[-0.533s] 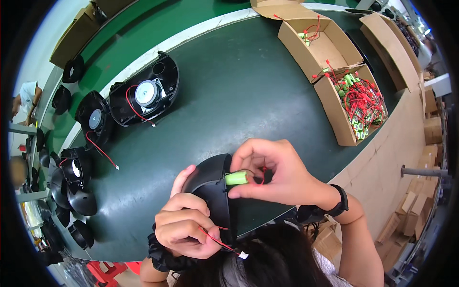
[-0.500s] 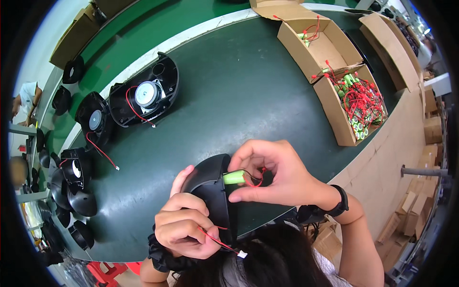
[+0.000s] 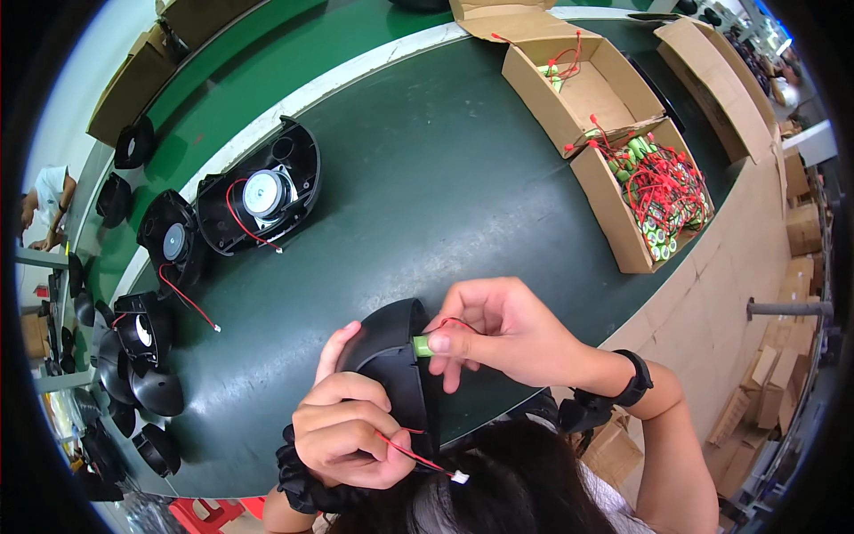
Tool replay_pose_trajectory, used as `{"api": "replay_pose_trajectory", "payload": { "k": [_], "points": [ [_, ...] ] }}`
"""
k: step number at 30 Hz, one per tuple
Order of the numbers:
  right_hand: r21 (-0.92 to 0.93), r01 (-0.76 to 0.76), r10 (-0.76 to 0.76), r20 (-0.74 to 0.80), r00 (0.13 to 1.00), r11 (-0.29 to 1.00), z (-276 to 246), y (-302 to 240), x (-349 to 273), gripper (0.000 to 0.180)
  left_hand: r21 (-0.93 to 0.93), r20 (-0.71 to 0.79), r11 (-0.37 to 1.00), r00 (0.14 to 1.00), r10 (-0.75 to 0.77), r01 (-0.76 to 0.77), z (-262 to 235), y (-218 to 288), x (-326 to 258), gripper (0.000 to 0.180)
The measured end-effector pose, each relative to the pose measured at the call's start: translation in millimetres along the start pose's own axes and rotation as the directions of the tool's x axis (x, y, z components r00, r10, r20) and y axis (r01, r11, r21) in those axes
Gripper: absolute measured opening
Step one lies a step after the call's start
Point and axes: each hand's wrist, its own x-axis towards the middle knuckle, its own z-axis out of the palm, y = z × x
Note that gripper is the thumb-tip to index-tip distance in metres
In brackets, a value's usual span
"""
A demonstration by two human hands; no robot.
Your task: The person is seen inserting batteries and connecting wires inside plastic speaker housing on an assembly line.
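A black curved plastic housing is gripped by my left hand, its fingers curled round the near side. A red-and-black lead with a white plug comes out by those fingers. With thumb and fingers my right hand pinches a green cylindrical battery, which sits partly inside the housing's edge. The battery's red wire loops up behind my right thumb. The housing's inside is turned away from view.
Two black housings with speakers lie on the green table. More black shells line the left edge. At right, an open cardboard box holds many green batteries with red wires; another box adjoins it. A person is at far left.
The battery has gone further into the housing, so less of it shows. My right thumb now presses at its outer end, and the fingers have shifted lower.
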Motion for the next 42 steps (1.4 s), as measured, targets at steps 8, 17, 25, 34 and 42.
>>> {"api": "replay_pose_trajectory", "payload": {
  "k": [8,17,25,34,42],
  "points": [
    [0.066,0.174,-0.179,0.064,0.982,0.982,-5,21,19,0.018,0.018,-0.111,0.995,0.989,0.095,-0.094,5,-9,-3,0.035],
    [-0.36,0.518,-0.302,0.51,0.806,0.776,-39,4,21,0.067,-0.193,0.147,0.977,0.982,0.115,-0.085,-3,-1,22,0.028],
    [-0.455,0.6,-0.444,0.409,0.798,0.659,-23,18,22,0.054,-0.124,0.163,0.977,0.967,0.194,-0.175,-2,13,25,0.026],
    [-0.915,0.397,-0.628,0.347,0.697,-0.065,-17,-3,-25,0.027,-0.079,0.191,0.996,0.98,0.061,-0.046,-2,3,13,0.032],
    [-0.7,0.385,-0.477,0.701,0.529,-0.602,5,-14,-45,0.014,-0.025,0.116,0.999,0.993,0.022,-0.019,1,8,8,0.035]
  ]
}}
